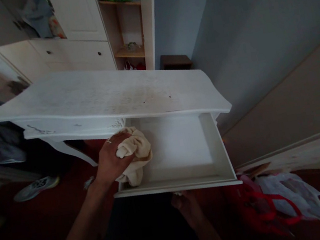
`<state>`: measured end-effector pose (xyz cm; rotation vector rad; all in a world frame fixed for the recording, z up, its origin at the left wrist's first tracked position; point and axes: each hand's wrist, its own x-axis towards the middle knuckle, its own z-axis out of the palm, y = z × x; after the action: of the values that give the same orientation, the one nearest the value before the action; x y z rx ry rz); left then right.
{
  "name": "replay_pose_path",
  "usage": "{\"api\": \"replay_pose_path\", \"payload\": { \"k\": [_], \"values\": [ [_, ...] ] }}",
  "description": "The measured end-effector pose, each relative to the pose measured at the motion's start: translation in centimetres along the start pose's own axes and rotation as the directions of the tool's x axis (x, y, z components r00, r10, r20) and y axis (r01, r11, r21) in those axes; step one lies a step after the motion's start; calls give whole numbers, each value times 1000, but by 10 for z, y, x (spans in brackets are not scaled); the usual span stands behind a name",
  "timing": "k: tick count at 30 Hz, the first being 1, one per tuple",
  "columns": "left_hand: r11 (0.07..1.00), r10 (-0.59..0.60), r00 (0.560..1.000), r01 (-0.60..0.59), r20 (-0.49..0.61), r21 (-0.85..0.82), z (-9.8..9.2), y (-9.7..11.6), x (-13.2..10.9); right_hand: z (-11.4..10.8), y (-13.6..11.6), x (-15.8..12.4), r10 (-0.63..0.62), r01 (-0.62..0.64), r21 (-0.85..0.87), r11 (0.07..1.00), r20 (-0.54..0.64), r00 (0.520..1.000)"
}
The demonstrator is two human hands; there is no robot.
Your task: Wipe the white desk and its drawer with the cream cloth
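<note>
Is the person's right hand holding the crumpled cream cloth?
No: the left hand grips that cloth at the left side of the open white drawer.

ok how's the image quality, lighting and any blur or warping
Head view: dim overall, floor nearly black in places; drawer bottom among the brightest areas; right hand dark and indistinct; detail slightly soft, cabinet lines slanting, perhaps wide-angle distortion.

Right fingers (177,201) partly out of sight

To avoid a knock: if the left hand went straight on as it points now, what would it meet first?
Beyond the cloth it holds, the left hand would probably meet the front edge of the white table; depth is unclear.
</note>
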<state>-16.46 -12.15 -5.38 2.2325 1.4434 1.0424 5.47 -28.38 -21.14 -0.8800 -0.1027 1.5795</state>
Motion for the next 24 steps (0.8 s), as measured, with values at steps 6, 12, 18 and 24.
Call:
{"api": "replay_pose_path", "payload": {
  "k": [6,12,18,24],
  "values": [
    [997,-58,994,63,90,-54,-11,14,-45,4,-4,-3,-13,13,-14,1000,19,1000],
    [997,13,999,-10,32,-74,-14,21,-83,6,-4,-6,-33,34,-33,999,37,999],
    [980,197,978,-197,63,6,17,48,-92,10,-4,-8,-15,16,-38,999,22,1000],
    [983,181,937,-179,299,-32,76,95,-63,4,2,-6,-40,38,-58,998,-28,999]
  ]
}}
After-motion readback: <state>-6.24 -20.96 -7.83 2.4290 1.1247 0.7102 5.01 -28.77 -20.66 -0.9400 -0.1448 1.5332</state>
